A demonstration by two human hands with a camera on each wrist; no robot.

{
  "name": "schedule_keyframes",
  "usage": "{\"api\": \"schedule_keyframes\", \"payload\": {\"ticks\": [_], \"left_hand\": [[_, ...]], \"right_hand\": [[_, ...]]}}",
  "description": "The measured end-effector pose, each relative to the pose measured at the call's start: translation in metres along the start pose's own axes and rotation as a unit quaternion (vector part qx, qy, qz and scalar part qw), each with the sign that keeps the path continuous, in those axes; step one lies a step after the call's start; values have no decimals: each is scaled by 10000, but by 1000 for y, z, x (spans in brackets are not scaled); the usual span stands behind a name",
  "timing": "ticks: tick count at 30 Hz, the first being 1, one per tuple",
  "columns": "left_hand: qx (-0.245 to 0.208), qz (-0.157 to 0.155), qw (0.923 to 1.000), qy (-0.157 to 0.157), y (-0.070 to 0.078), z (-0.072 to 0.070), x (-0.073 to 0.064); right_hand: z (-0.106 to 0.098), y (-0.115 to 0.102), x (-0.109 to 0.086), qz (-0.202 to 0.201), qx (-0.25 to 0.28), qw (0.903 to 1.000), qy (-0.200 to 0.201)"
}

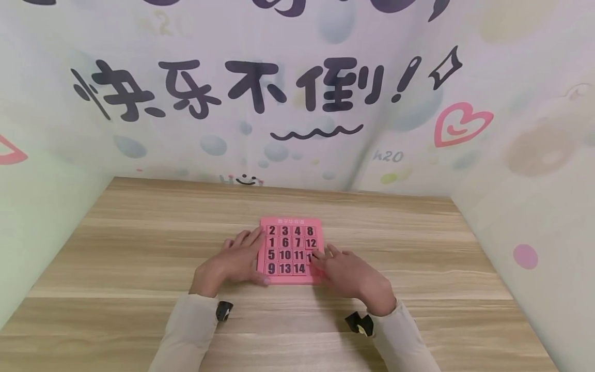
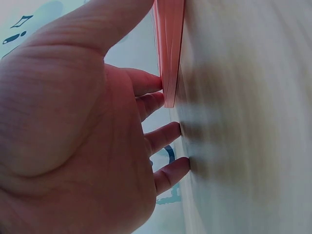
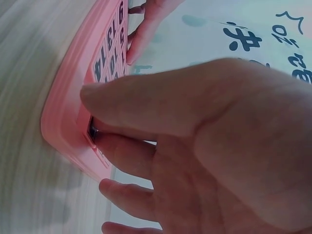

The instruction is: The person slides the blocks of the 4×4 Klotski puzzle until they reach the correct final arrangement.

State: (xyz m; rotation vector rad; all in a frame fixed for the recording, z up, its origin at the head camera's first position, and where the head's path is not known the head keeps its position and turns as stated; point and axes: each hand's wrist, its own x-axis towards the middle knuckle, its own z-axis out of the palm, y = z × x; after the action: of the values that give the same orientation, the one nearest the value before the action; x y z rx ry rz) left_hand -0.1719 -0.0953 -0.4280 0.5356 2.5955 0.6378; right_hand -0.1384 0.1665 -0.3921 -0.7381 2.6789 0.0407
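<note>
A pink sliding number puzzle [image 1: 290, 280] lies flat on the wooden table, its tiles bearing black numbers. My left hand [image 1: 234, 263] rests along the puzzle's left side, thumb by the near corner and fingers spread up the edge. In the left wrist view, the fingertips [image 2: 173, 131] reach the puzzle's side and the tabletop. My right hand [image 1: 348, 274] comes over the right side, with fingertips on a tile [image 1: 310, 258] whose number starts with 1; the rest is covered. That tile sits slightly lower than its row, under the 12 tile [image 1: 311, 243]. A bare slot shows below it.
The wood-grain table [image 1: 153, 248] extends around the puzzle on all sides. Behind it stands a white printed backdrop [image 1: 297, 155] with dark lettering, and pale walls close in at left and right. Small black devices [image 1: 360, 324] sit at both wrists.
</note>
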Motion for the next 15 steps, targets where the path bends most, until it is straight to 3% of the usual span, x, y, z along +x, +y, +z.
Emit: {"api": "schedule_keyframes", "payload": {"ticks": [15], "left_hand": [[-49, 62, 10000, 10, -1, -1, -1]], "right_hand": [[0, 0, -2, -22, 7, 10000, -23]]}}
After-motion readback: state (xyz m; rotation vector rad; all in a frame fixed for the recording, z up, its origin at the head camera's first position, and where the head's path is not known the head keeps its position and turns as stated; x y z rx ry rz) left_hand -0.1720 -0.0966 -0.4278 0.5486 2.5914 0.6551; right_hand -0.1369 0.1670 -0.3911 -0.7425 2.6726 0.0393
